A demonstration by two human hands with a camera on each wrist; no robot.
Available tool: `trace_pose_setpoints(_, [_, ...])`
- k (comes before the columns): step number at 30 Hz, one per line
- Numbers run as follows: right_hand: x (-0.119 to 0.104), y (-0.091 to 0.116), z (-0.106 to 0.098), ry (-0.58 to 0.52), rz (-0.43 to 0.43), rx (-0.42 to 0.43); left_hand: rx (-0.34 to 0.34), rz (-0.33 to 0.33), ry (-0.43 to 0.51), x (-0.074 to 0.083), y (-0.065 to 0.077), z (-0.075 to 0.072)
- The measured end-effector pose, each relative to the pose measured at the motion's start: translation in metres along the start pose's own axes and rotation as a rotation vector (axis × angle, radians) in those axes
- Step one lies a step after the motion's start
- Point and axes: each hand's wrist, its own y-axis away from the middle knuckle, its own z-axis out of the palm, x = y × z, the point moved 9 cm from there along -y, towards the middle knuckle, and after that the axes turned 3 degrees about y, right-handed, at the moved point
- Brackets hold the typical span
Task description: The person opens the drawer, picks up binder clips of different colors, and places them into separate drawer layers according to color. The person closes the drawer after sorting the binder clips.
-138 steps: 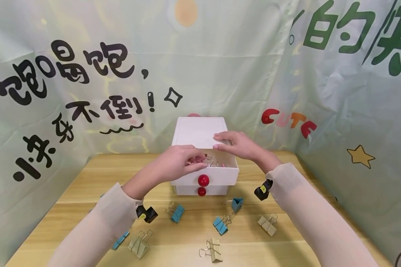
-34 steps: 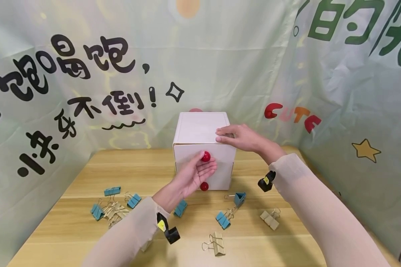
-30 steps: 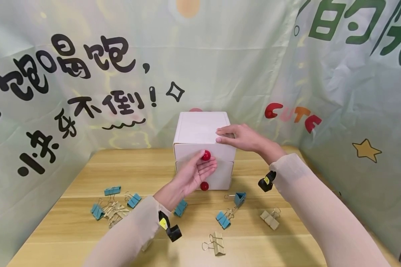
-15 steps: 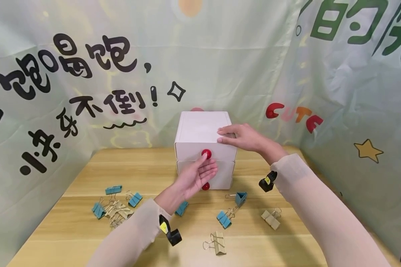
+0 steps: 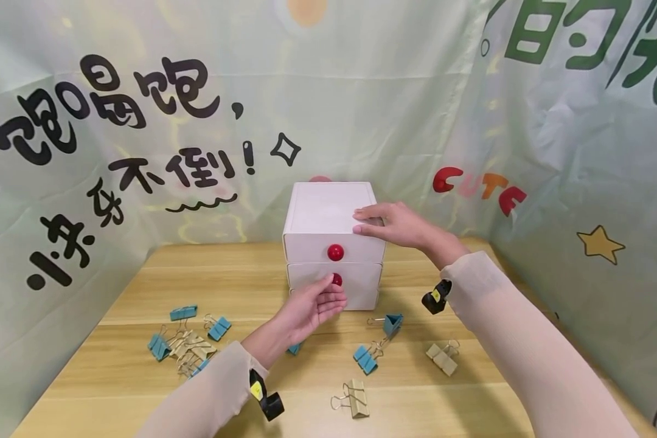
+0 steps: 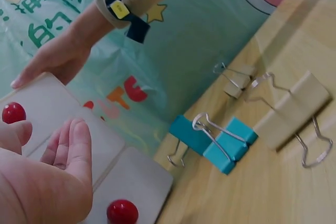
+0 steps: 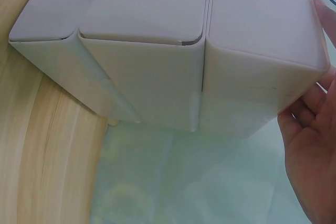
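Observation:
A white three-drawer box (image 5: 328, 207) with round red knobs stands at the back of the table, its drawers closed. My left hand (image 5: 309, 310) is in front of it, thumb at the middle red knob (image 5: 337, 279) and fingers extended and loosely together below. The upper knob (image 5: 336, 252) is free of the hand, while the bottom knob (image 6: 122, 212) shows in the left wrist view. My right hand (image 5: 396, 226) rests on the right side of the box's top, fingertips at the edge. In the right wrist view its fingers (image 7: 315, 103) lie along the box's corner.
Beige binder clips (image 5: 191, 344) and blue binder clips (image 5: 157, 345) lie bunched at the table's left. Blue clips (image 5: 367, 360) and beige clips (image 5: 358, 398) are scattered before the box and to its right. A printed cloth backdrop (image 5: 394, 121) surrounds the wooden table (image 5: 219, 274).
The top drawer, pulled out with pink clips inside 4.6 seconds ago, was pushed in by the left hand. That hand then moved down from the upper knob to the middle one.

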Motion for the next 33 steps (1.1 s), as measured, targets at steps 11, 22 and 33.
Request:
trace_pose_setpoints(11, [0.000,-0.002,-0.001,-0.004,0.006,-0.007,0.005,-0.069,0.025,-0.012,-0.011,-0.008])
trace_pose_setpoints(22, [-0.001,-0.001,0.000,-0.019,0.012,-0.006,0.024,-0.046,0.096,-0.010,-0.017,-0.005])
trace_pose_setpoints(33, [0.001,-0.002,0.002,-0.022,0.010,-0.010,0.039,-0.050,0.084,-0.019,-0.007,-0.004])
